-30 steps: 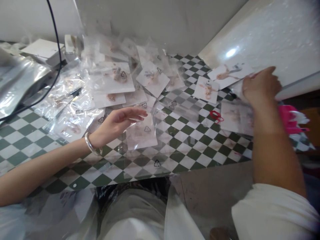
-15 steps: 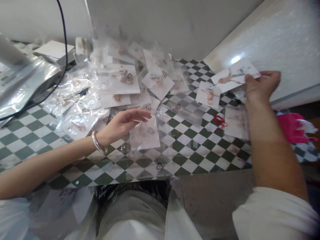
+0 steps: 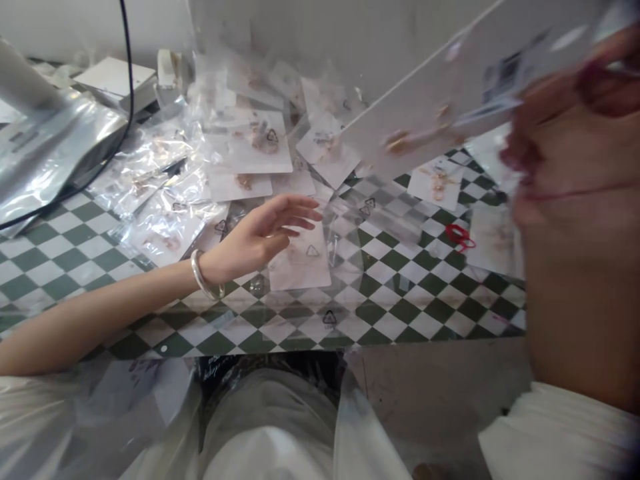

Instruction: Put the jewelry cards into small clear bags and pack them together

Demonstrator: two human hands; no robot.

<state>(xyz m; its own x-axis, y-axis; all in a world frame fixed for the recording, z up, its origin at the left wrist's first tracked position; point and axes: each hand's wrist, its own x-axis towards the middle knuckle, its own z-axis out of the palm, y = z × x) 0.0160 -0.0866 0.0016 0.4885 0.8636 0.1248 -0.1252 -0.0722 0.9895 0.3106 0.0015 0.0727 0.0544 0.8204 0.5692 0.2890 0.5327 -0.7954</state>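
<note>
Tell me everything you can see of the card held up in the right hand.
The white card is flat, straight-edged and stiff-looking, slanting up toward the right. It bears gold-coloured pieces and a dark printed patch; blur hides finer detail. The right hand grips its right-hand part. It appears raised above the checkered table, close to the camera.

Green-and-white checked table (image 3: pixel 380 283) in front of me, across middle of frame. Plain pale grey wall (image 3: pixel 310 37) behind it, along top. Below table's front edge, lower right: dull grey-brown floor (image 3: pixel 430 380), dimmer than my tabletop.
</note>
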